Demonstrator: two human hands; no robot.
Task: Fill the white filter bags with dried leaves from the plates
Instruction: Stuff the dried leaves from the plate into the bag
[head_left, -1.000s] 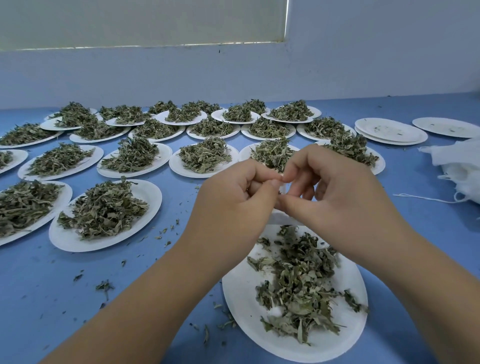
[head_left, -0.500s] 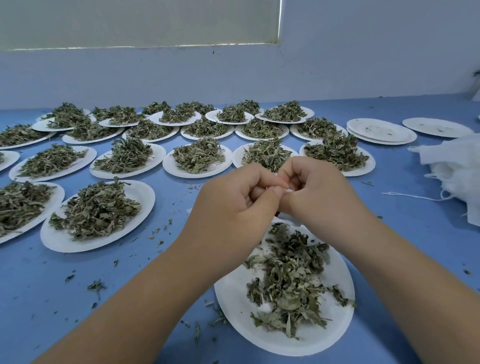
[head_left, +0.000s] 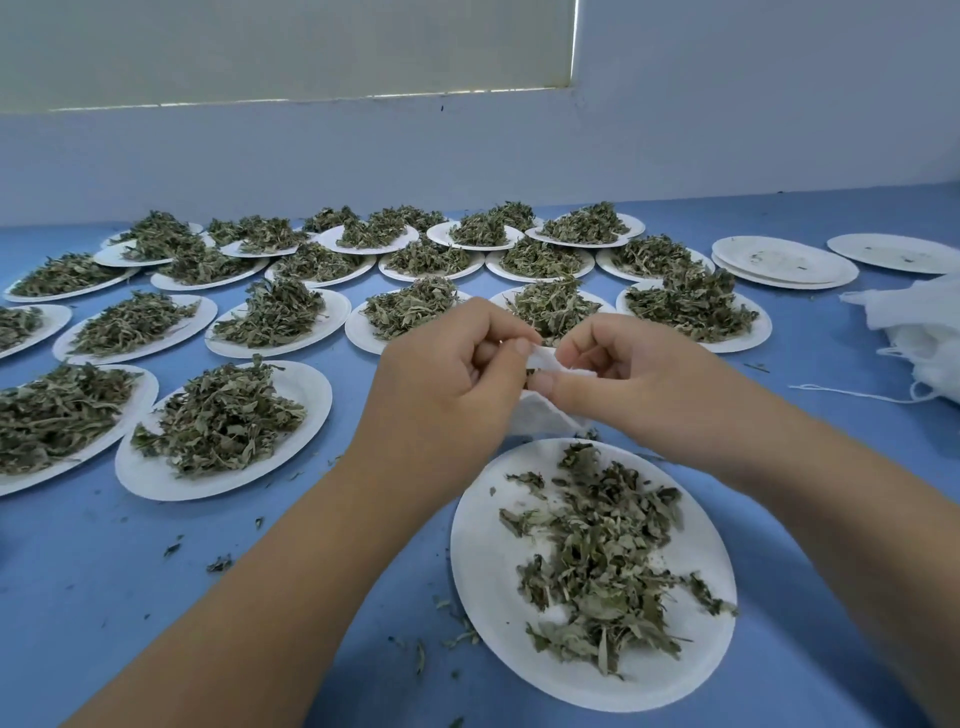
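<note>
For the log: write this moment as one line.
left hand: pinches bag | right hand: pinches bag | leaves: on near plate

White filter bag (head_left: 545, 415) being pinched between both hands over the nearest plate (head_left: 488, 571).
The left hand (head_left: 447, 384) and right hand (head_left: 639, 374) are gripping its top edge, with the bag hanging just past the plate's far rim. Dried leaves (head_left: 597, 561) are lying thinly across that plate near the tabletop's (head_left: 104, 597) front edge. Heaped plates (head_left: 306, 395) are sitting in rows toward the far edge, and spare bags (head_left: 924, 322) are lying at the right edge.
</note>
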